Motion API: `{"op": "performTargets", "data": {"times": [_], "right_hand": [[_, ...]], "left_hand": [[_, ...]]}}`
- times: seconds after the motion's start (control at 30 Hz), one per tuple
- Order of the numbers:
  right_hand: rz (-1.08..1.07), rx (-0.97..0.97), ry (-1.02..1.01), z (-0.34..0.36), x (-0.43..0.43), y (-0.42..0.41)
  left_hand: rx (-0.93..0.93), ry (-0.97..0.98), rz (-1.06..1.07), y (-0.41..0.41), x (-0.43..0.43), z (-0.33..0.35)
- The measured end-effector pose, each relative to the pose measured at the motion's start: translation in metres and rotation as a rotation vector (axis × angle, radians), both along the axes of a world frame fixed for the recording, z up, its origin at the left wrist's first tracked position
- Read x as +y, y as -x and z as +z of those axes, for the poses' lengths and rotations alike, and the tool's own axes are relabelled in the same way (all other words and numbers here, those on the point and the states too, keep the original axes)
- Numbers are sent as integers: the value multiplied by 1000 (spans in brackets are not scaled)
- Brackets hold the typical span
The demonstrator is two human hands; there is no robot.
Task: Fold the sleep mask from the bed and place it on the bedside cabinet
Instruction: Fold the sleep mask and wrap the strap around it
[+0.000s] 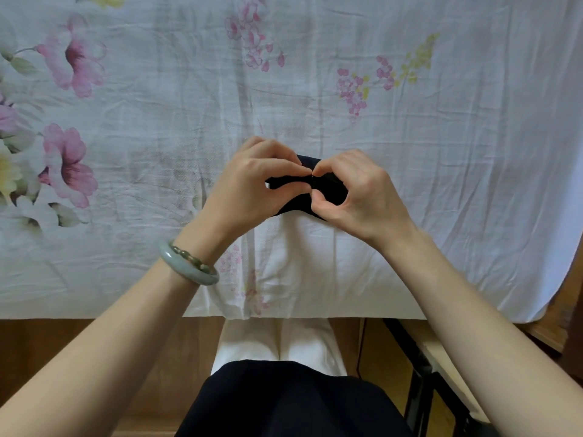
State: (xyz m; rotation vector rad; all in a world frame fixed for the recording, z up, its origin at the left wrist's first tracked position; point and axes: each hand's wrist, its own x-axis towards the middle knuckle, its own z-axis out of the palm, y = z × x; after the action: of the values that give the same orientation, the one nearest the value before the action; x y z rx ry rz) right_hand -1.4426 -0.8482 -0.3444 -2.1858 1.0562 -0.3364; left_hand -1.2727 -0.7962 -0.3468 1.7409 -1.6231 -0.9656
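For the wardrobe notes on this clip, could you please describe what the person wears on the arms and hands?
Both forearms are bare, with no sleeves in view. The left hand and right hand have no gloves or visible rings. The left wrist carries a pale grey-green bangle beside a thinner beaded bracelet of dark, greenish beads.

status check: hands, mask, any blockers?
Left hand and right hand both pinching the black sleep mask, fingertips meeting mid-mask. Mask over floral bedsheet, fold in progress. Nothing in the way.
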Motion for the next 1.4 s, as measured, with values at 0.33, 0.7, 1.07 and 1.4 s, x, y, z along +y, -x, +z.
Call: {"op": "performTargets", "data": {"times": [0.33,0.7,1.07,1.4], "right_hand": [[6,24,54,-4,1,-1],[-15,44,-7,-8,-1,10],[5,26,50,-3,-1,3],[-66,86,38,-10,-9,33]], "left_hand": [[-52,-7,92,-7,4,5],[-50,-334,-69,-27,1,2],[-133,-40,-66,6,-12,4],[-167,-105,-31,-37,-5,2]]}}
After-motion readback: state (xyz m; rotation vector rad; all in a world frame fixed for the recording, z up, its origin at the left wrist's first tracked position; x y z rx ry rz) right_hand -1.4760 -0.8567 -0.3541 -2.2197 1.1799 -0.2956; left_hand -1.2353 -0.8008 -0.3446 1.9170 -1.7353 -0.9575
